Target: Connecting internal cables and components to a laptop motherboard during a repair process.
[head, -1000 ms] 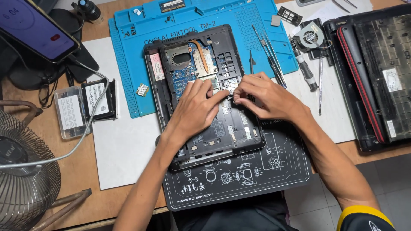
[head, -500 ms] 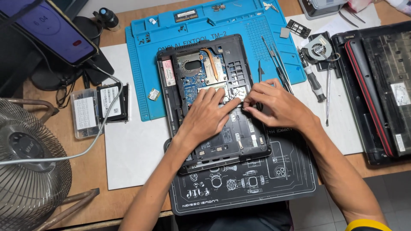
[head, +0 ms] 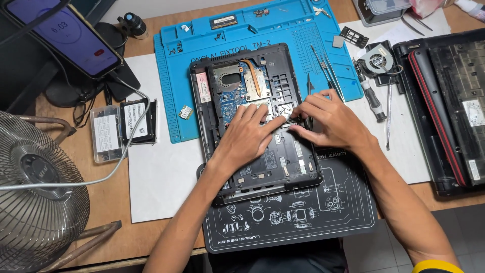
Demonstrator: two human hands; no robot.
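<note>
An opened black laptop base (head: 228, 76) lies across a blue work mat (head: 283, 28) and a black mat (head: 303, 222), its circuit board and copper heat pipe bare. My left hand (head: 247, 139) rests flat on the middle of the base, fingers spread toward the board. My right hand (head: 328, 121) comes in from the right, and its fingertips meet the left fingertips at a small silver part near the base's centre. Its fingers are pinched together there; what they grip is hidden. A thin black tool (head: 309, 83) runs under the right index finger.
A screwdriver (head: 371, 98), tweezers (head: 328, 68) and a small fan (head: 378, 59) lie right of the base. Another dismantled laptop (head: 454, 101) sits far right. A phone on a stand (head: 65, 38), a parts box (head: 106, 134), a drive (head: 137, 121) and a desk fan (head: 35, 197) are on the left.
Both hands stay at the same spot on the laptop base, fingertips shifting slightly. The view has drifted, so everything sits lower and further right in the frame.
</note>
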